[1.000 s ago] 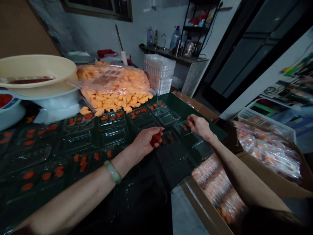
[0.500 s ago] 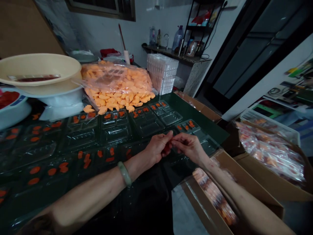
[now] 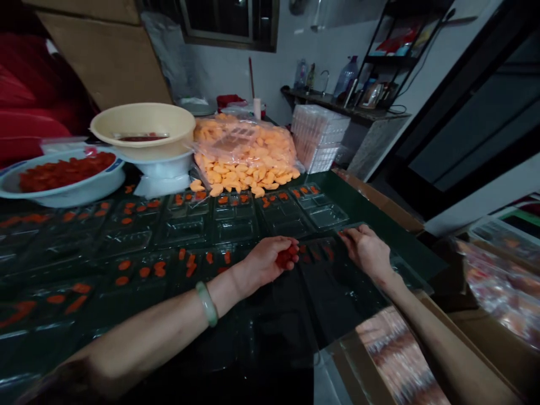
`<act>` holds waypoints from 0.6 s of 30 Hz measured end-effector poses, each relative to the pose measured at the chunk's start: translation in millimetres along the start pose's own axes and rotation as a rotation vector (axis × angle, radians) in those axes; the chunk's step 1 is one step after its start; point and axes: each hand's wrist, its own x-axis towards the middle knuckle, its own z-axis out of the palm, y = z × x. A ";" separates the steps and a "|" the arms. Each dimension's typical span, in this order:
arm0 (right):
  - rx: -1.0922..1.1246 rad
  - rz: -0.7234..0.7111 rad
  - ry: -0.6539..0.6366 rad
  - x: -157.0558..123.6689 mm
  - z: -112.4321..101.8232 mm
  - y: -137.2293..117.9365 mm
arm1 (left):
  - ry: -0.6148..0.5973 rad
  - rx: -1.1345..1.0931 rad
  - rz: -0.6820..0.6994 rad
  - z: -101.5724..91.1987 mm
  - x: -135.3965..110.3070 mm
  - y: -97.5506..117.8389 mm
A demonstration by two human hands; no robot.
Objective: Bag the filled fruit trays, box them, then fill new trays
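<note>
My left hand (image 3: 270, 260) is cupped shut on a small clump of red candied pieces (image 3: 285, 256), held low over the rows of clear plastic trays (image 3: 236, 225) on the dark table. A green bangle (image 3: 207, 304) circles that wrist. My right hand (image 3: 366, 250) reaches forward to a tray at the right end of the near row (image 3: 324, 250), fingers curled down with the tips pinched at a compartment; what they hold is too small to make out. Many tray compartments hold red-orange pieces (image 3: 156, 269).
A bag of orange wafers (image 3: 244, 151) lies behind the trays, beside a beige basin (image 3: 145, 126) and a white bowl of red pieces (image 3: 63, 174). A stack of empty clear trays (image 3: 318, 138) stands at the back right. Cardboard boxes of packed goods (image 3: 396, 360) sit at the right.
The hands met half a second ago, then parted: my right hand went forward and right to a tray, my left stayed cupped. The view swung left, showing the bowl of red pieces.
</note>
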 end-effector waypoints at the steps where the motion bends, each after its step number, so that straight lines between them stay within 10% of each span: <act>1: 0.116 -0.027 0.024 -5.1 -5.8 -17.9 | -0.002 0.020 0.003 -1.6 -3.3 -0.4; 7: 0.519 -0.311 -0.100 -55.8 -45.2 -135.8 | 0.003 0.061 -0.030 -9.7 -50.2 -14.8; 18: 0.546 -0.585 -0.048 -81.6 -52.5 -230.6 | 0.285 -0.068 -0.178 -60.9 -134.6 -18.7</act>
